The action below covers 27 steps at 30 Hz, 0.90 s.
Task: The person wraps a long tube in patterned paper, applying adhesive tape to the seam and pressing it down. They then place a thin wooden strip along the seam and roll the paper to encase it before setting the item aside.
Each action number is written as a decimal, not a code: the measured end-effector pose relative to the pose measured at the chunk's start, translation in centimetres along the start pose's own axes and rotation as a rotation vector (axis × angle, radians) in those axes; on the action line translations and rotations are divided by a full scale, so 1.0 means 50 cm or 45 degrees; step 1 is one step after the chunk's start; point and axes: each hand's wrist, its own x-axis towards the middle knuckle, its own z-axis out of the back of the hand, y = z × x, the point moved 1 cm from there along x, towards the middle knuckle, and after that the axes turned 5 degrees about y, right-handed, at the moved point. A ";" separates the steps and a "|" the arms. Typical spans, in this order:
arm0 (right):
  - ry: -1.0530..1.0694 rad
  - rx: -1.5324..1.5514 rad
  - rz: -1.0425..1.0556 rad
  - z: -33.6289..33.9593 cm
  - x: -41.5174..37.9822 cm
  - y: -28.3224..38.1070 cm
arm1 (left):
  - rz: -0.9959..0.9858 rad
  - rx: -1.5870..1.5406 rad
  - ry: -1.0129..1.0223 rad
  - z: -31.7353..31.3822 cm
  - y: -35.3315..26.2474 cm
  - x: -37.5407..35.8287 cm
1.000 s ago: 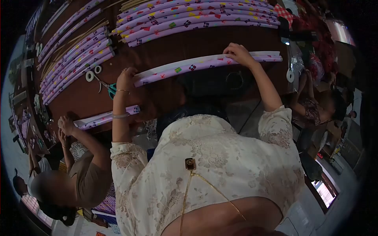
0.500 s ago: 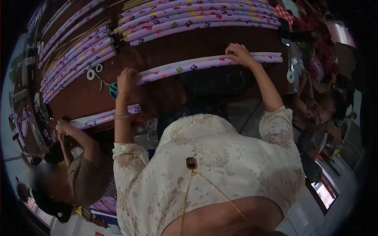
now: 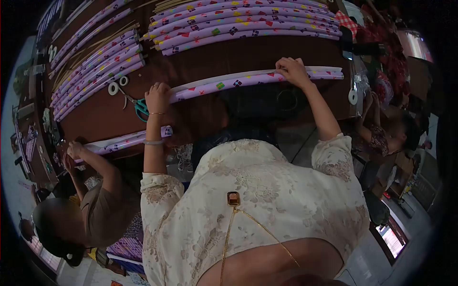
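A long lilac paper roll [image 3: 229,85] with coloured shapes and a white edge lies along the near side of the brown table [image 3: 191,59]. My left hand [image 3: 157,96] is closed around its left end, a ring and a bracelet showing. Toward the right part of the roll, my right hand [image 3: 292,70] has its fingers curled onto the paper's upper edge. Teal-handled scissors [image 3: 141,109] lie just left of my left hand, with white tape rolls [image 3: 113,88] beside them.
Rows of finished-looking lilac rolls [image 3: 248,25] lie across the far side, more rolls [image 3: 98,71] at the left. A co-worker [image 3: 102,209] at the left holds another roll [image 3: 126,142]. Another person [image 3: 386,136] sits at the right. A tape roll [image 3: 352,97] is at the right edge.
The view has shifted slightly, so the table items sit a little differently in it. My hands stay on the same roll; the fingers of my right hand have changed pose slightly.
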 end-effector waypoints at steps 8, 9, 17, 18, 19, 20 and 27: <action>-0.035 -0.089 0.055 0.003 0.002 0.005 | 0.027 0.027 0.015 0.001 -0.005 -0.001; -0.050 -0.107 0.079 0.003 0.002 0.005 | 0.026 0.028 0.012 0.001 -0.004 -0.001; 0.044 -0.103 -0.032 0.015 0.009 0.007 | 0.013 0.023 -0.003 -0.004 -0.002 0.001; 0.051 -0.049 -0.056 0.016 0.009 0.009 | 0.011 0.023 -0.004 -0.003 -0.003 0.001; 0.050 -0.049 -0.056 0.014 0.011 0.005 | 0.024 0.009 0.004 -0.003 -0.003 0.001; 0.025 -0.120 0.039 0.007 0.011 -0.002 | 0.036 -0.005 0.013 -0.003 -0.004 0.001; 0.013 -0.081 0.061 0.006 0.005 -0.009 | 0.059 0.020 -0.026 -0.009 -0.002 -0.004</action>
